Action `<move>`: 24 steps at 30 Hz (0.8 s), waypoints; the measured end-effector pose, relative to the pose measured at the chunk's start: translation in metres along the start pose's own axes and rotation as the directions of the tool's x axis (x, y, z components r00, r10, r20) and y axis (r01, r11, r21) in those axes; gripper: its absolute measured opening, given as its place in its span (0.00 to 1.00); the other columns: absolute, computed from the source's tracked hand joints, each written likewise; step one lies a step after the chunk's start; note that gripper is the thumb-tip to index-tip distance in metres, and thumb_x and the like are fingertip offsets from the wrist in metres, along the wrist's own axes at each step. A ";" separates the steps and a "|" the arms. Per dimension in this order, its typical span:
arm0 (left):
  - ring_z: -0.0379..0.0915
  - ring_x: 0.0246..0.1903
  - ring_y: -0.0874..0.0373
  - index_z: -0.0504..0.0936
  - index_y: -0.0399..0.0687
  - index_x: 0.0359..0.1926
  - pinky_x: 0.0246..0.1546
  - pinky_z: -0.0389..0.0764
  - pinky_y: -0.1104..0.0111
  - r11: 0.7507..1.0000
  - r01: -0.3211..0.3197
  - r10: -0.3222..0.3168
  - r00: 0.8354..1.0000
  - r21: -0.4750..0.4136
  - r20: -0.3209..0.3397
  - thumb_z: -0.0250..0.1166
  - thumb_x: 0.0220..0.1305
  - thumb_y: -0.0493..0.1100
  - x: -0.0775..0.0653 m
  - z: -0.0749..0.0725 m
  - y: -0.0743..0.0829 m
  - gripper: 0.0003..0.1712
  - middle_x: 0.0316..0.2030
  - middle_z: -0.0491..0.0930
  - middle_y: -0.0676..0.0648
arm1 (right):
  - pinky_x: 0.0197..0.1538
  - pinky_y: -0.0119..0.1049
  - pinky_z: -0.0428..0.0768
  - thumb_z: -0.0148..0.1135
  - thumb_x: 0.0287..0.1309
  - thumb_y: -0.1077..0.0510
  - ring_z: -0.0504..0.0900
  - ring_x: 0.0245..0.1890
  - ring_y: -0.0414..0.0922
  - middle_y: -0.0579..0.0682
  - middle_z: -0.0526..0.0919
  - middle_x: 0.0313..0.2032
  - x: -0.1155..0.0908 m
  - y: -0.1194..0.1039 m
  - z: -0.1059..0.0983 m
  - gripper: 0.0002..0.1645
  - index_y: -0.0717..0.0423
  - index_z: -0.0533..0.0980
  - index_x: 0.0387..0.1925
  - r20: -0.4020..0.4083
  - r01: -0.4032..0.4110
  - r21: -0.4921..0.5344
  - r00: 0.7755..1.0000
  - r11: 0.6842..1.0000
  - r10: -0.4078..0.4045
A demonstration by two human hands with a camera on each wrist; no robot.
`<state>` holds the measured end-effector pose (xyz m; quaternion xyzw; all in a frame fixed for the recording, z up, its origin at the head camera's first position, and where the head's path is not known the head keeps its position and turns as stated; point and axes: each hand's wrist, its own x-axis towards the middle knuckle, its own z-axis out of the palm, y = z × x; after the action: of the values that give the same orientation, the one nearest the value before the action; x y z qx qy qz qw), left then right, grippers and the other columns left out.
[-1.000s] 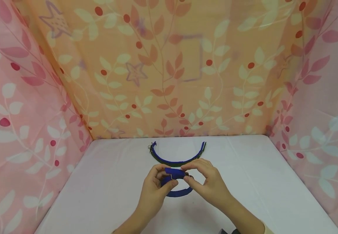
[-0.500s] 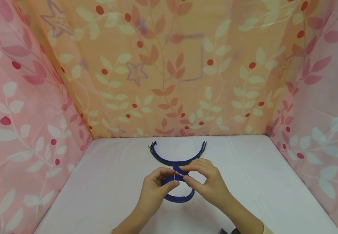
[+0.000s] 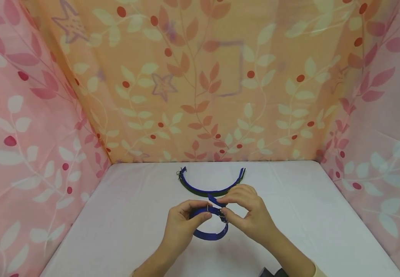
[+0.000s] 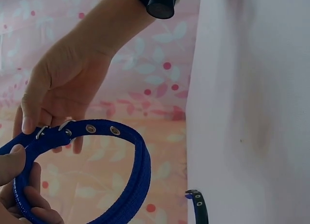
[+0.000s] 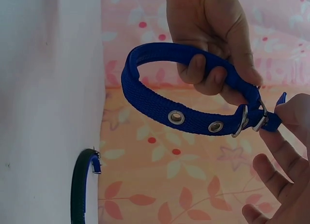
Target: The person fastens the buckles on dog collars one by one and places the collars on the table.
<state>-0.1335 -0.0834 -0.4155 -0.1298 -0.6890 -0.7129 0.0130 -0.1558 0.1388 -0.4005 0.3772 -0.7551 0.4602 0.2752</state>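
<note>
A blue pet collar (image 3: 211,236), closed into a loop, is held up over the table between both hands. My left hand (image 3: 182,223) grips its side, fingers curled round the band in the right wrist view. The thumb and forefinger of my right hand (image 3: 248,215) pinch the strap's free end by the buckle (image 5: 261,118). A metal D-ring (image 5: 240,121) sits beside the buckle, and metal eyelets (image 5: 176,117) run along the band. The free end's tip (image 3: 211,198) sticks up to the left of the right fingertips.
Behind the hands, more collars in blue and dark green (image 3: 208,193) lie together in an open curve on the white table (image 3: 134,231). Floral cloth walls (image 3: 200,84) stand at the back and both sides. A black device (image 4: 161,4) is worn on the right wrist.
The strap's free end has swung from lying flat across the loop to pointing up and left. My right hand has shifted slightly right, and the loop hangs a little lower.
</note>
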 end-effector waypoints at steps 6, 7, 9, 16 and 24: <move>0.86 0.48 0.52 0.87 0.45 0.49 0.50 0.85 0.67 0.999 -0.043 0.043 0.999 0.031 0.000 0.75 0.61 0.39 0.000 0.001 -0.001 0.15 0.46 0.88 0.48 | 0.62 0.37 0.67 0.76 0.49 0.68 0.79 0.46 0.41 0.38 0.86 0.39 0.001 0.000 0.000 0.25 0.44 0.86 0.49 -0.005 0.040 0.006 0.999 0.999 -0.039; 0.86 0.48 0.52 0.87 0.45 0.49 0.50 0.85 0.67 0.998 -0.049 0.049 0.999 0.035 -0.001 0.75 0.61 0.39 0.000 0.002 -0.001 0.14 0.46 0.88 0.48 | 0.61 0.37 0.67 0.76 0.49 0.68 0.79 0.45 0.41 0.38 0.86 0.39 0.001 0.001 0.000 0.25 0.44 0.87 0.48 -0.008 0.045 0.004 0.999 0.999 -0.045; 0.86 0.48 0.52 0.87 0.47 0.48 0.50 0.85 0.67 0.997 -0.058 0.058 0.998 0.042 -0.005 0.75 0.61 0.40 0.000 0.002 -0.002 0.14 0.46 0.88 0.49 | 0.61 0.38 0.66 0.76 0.48 0.68 0.79 0.45 0.41 0.37 0.85 0.39 0.002 0.001 0.000 0.24 0.43 0.87 0.46 -0.013 0.055 -0.006 0.998 0.998 -0.055; 0.87 0.45 0.53 0.88 0.50 0.47 0.47 0.86 0.68 0.994 -0.077 0.079 0.997 0.078 -0.022 0.75 0.61 0.40 0.001 0.001 -0.003 0.12 0.44 0.89 0.50 | 0.61 0.38 0.67 0.75 0.45 0.70 0.78 0.44 0.41 0.36 0.85 0.36 0.002 0.003 -0.001 0.23 0.42 0.87 0.41 -0.034 0.053 -0.039 0.998 0.998 -0.054; 0.87 0.43 0.54 0.88 0.49 0.46 0.46 0.86 0.68 0.994 -0.071 0.073 0.997 0.088 -0.021 0.74 0.62 0.39 0.001 0.001 -0.003 0.11 0.42 0.88 0.50 | 0.64 0.42 0.65 0.72 0.41 0.70 0.78 0.43 0.41 0.37 0.84 0.33 0.003 0.001 0.001 0.22 0.41 0.86 0.35 -0.035 0.088 -0.079 0.995 0.993 -0.091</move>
<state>-0.1349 -0.0820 -0.4184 -0.1450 -0.7142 -0.6827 0.0528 -0.1583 0.1372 -0.3991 0.3910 -0.7491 0.4250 0.3245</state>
